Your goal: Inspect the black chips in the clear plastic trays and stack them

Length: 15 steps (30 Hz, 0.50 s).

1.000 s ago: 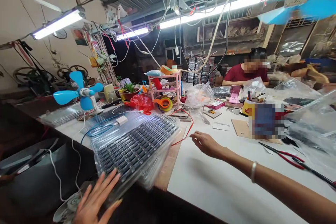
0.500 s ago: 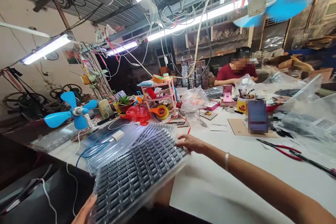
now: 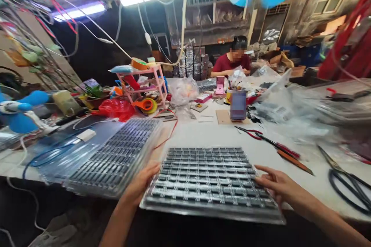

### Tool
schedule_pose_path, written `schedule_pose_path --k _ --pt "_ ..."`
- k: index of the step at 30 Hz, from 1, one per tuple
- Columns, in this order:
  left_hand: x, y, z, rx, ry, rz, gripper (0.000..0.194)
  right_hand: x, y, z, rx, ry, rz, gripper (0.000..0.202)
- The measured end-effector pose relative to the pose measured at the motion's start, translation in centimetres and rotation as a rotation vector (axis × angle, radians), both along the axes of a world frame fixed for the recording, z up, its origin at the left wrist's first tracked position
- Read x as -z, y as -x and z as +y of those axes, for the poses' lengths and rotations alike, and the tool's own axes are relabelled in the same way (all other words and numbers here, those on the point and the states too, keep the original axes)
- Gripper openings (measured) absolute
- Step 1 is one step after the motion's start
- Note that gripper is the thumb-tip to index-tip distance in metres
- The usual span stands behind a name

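Between my two hands is a clear plastic tray [image 3: 208, 179] filled with rows of small dark parts, too small to name. Its front edge reaches past the table's near edge. My left hand [image 3: 145, 181] grips the tray's left side, and my right hand [image 3: 274, 185] is closed on its right side, thumb and fingers at the rim. To the left lies a similar stack of trays [image 3: 116, 154] with dark parts, beside clear plastic sheets [image 3: 65, 150].
Pliers [image 3: 255, 133], an orange-handled tool [image 3: 295, 162] and large scissors [image 3: 344, 177] lie at the right. A pink rack [image 3: 145, 85] and a red bag [image 3: 116, 109] stand behind. A blue fan [image 3: 20, 110] is far left. Across the table a person [image 3: 232, 61] sits working.
The tray has moved right, away from the stack at the left, and now lies level in front of me. My view has turned to the right.
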<state>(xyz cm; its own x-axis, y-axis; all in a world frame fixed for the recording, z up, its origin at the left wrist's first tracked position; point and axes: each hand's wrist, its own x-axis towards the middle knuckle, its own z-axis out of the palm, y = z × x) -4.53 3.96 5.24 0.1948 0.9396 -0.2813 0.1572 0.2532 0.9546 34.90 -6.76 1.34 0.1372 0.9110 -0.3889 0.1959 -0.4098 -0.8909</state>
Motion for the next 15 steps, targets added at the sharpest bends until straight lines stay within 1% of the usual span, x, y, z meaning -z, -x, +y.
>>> schedule_pose_path --k 2,3,5,7,8,9,11,13,15 --pt "1.1 -1.9 1.9 0.118 -0.189 0.379 0.048 1.0 -1.1 -0.4 0.056 -0.128 -0.305 0.075" --pt "1.6 -2.5 2.6 0.153 -0.265 0.531 0.048 1.5 -1.3 -0.4 0.064 -0.171 -0.452 0.07" --pt "2.1 -3.2 3.4 0.151 -0.332 0.704 0.046 2.1 -1.5 -0.5 0.05 -0.185 -0.705 0.063" --pt "2.3 -3.4 3.5 0.127 -0.345 0.801 0.046 2.6 -1.2 -0.7 0.039 -0.151 -0.869 0.061" --pt "2.5 -3.3 3.4 0.114 -0.368 0.851 0.047 2.8 -1.1 -0.8 0.049 -0.167 -0.91 0.062" --pt "2.7 -3.3 3.2 0.108 -0.414 0.89 0.049 3.0 -1.0 -0.8 0.066 -0.219 -0.928 0.062" --pt "3.8 -3.1 2.7 0.133 -0.562 0.92 0.054 3.6 -0.8 -0.9 0.121 -0.404 -0.927 0.06" --pt "5.6 -3.0 2.4 0.181 -0.722 0.887 0.054 4.3 -0.8 -0.7 0.151 -0.599 -0.935 0.054" --pt "7.3 -2.9 2.1 0.144 -0.81 0.86 0.05 5.1 -0.8 -0.1 0.139 -0.708 -0.976 0.046"
